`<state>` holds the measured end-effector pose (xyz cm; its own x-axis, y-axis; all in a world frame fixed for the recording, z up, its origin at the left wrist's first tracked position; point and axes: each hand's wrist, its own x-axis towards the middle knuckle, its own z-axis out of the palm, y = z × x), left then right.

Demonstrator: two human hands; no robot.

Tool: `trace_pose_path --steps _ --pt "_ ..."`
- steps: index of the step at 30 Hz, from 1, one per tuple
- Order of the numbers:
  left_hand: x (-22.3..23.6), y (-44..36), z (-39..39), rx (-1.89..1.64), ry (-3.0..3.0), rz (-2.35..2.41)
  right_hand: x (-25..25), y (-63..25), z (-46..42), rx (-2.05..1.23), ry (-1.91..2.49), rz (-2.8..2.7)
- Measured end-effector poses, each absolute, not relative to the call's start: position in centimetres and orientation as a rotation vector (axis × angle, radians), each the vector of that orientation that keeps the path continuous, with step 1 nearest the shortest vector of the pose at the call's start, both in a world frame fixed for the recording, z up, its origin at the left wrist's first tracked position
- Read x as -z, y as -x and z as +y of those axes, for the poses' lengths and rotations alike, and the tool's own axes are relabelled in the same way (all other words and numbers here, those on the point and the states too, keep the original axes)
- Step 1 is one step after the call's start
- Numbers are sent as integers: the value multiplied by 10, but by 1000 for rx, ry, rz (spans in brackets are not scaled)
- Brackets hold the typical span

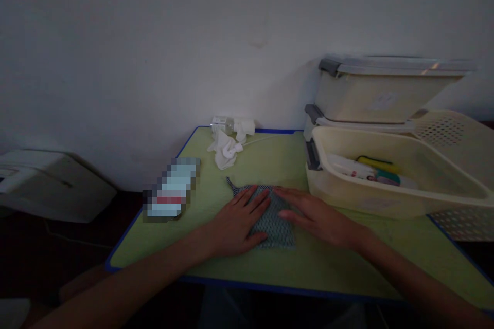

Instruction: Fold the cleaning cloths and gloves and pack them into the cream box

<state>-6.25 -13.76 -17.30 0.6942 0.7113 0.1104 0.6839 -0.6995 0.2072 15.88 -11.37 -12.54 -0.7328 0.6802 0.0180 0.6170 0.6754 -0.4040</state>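
handling notes: mesh cloth under flat hands

fingers of the left hand (235,221) and right hand (314,216) lie extended and flat, grasping nothing, pressing on the grey mesh cloth (272,221). the cloth lies folded on the green tabletop (270,162), centre front, a pointed corner sticking out at its far left. it is judged light, limp and non-fragile; it should slide easily. take hold by pinching an exposed edge or corner. a cream open bin (386,200) sits just right; crumpled white tissue (227,151) lies behind.

Green table (270,262) bears grey cloth (272,221), white rag (226,151), cream basin (386,193).
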Motion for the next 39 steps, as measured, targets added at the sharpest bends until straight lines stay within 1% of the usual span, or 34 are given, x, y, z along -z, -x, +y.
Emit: trace_pose_path --steps 2,4,7,10,13,17,23,28,33,36,39 --pt "174 62 -138 -307 -2744 1141 127 -147 -116 -399 1092 -2607" --pt "174 62 -139 -312 -2736 1141 139 -138 -119 -262 1085 -2653" --pt "174 61 -139 -334 -2728 1145 164 -135 -121 -150 1089 -2778" --pt "174 61 -140 -377 -2726 1141 181 -140 -119 -73 1067 -2786" --pt "175 61 -139 -379 -2726 1138 182 -142 -118 -66 1048 -2801" --pt "177 57 -141 -362 -2724 1191 170 -142 -112 -156 1078 -2888" --pt "181 35 -152 -382 -2618 1498 146 -143 -91 -255 981 -2992" --pt "176 7 -152 -344 -2445 1766 126 -133 -97 -145 1204 -2791" --pt "166 -27 -137 -272 -2195 2017 129 -129 -109 -81 1432 -2682" --pt "157 -41 -129 -203 -2101 2052 136 -129 -105 -54 1495 -2646" --pt "144 -33 -123 -249 -2131 1942 138 -130 -95 -47 1516 -2629"
